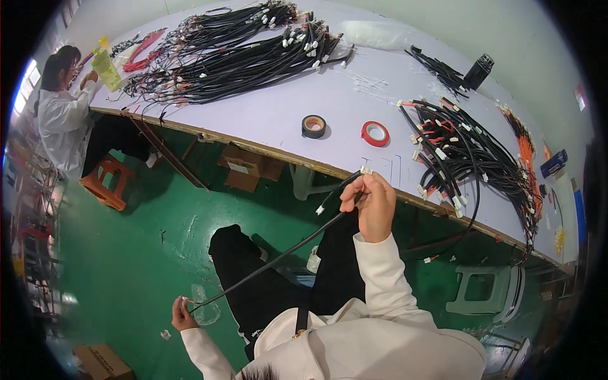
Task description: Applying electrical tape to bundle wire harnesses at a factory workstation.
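A black wire harness (272, 263) stretches slantwise above my lap between both hands. My right hand (376, 209), at the table's front edge, pinches its upper end, where a white connector (366, 170) shows above the fingertips. From the same grip a short black branch hangs to the left, tipped with another white connector (320, 209). Low on the left, beside my leg, my left hand (183, 315) is closed on the other end; a bit of red wire and something white stick out there. The fingers partly hide that end.
On the white table (253, 123) lie black tape (313, 126), red tape (375, 133), a harness pile (468, 145) at right and large harness bundles (240, 63) behind. A co-worker (66, 111) sits far left on an orange stool (107, 183). A pale green stool (484, 289) stands at right.
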`<action>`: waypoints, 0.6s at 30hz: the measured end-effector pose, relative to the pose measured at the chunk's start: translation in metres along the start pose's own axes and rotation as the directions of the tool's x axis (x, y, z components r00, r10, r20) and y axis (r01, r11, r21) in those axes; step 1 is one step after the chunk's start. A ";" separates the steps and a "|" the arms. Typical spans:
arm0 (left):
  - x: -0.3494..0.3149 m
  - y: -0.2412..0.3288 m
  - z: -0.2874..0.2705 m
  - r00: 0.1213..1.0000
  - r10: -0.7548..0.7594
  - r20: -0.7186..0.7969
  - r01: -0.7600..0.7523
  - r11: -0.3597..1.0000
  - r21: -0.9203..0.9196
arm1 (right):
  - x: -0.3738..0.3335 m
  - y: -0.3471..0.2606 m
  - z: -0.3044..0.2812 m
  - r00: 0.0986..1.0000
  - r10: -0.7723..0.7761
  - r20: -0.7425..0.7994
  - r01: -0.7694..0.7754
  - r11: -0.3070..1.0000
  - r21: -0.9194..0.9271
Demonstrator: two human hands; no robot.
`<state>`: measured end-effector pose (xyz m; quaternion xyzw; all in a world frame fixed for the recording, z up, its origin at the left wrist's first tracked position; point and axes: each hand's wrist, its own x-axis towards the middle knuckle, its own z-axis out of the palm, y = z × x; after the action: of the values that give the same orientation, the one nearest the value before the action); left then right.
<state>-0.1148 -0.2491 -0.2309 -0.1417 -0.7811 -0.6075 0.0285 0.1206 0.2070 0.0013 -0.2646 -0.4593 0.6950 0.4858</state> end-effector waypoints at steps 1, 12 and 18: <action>0.002 -0.003 -0.007 0.999 -0.043 0.008 0.043 0.999 -0.015 | -0.001 -0.001 0.000 0.999 -0.010 0.034 0.011 0.999 -0.048; -0.016 -0.059 -0.026 0.971 -0.230 0.069 0.228 0.973 0.039 | -0.014 0.022 -0.001 0.991 -0.112 0.068 0.124 0.971 -0.204; -0.006 -0.043 0.013 0.927 -0.007 0.374 -0.286 0.632 0.720 | -0.024 0.027 0.015 0.953 0.137 0.272 -0.136 0.990 -0.022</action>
<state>-0.1180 -0.2475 -0.2757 -0.2807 -0.9424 -0.1821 -0.0027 0.1065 0.1762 -0.0179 -0.1983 -0.5036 0.7558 0.3685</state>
